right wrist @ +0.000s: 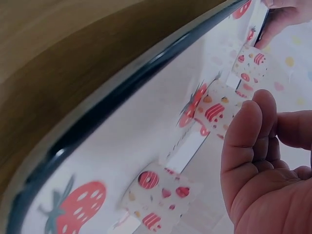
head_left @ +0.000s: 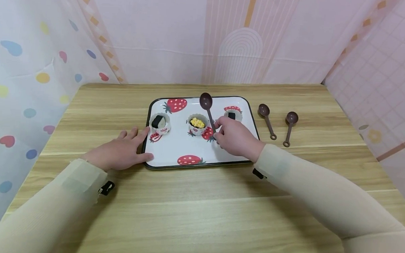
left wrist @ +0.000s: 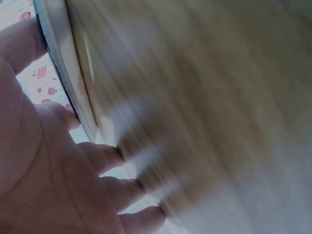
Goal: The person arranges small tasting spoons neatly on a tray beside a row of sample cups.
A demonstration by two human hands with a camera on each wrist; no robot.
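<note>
My right hand (head_left: pixel 237 137) pinches the handle of a dark brown spoon (head_left: pixel 206 101), held with its bowl by the tray's far edge. Beneath it is a white strawberry-patterned tray (head_left: pixel 168 149) with a dark rim. My left hand (head_left: pixel 121 149) rests at the tray's left edge, fingers spread and thumb over the rim. On the tray stand three patterned paper cups: the left cup (head_left: pixel 161 129) holds a seaweed-wrapped rice piece, the middle cup (head_left: pixel 198 130) a yellow-topped piece, and the right cup (head_left: pixel 239 114), partly hidden by my right hand, something with black seaweed. The right wrist view hides the spoon.
Two more brown spoons, one nearer (head_left: pixel 264 110) and one farther right (head_left: pixel 291 117), lie on the wooden table (head_left: pixel 193 211) right of the tray. Patterned curtains (head_left: pixel 165 39) hang behind and at both sides.
</note>
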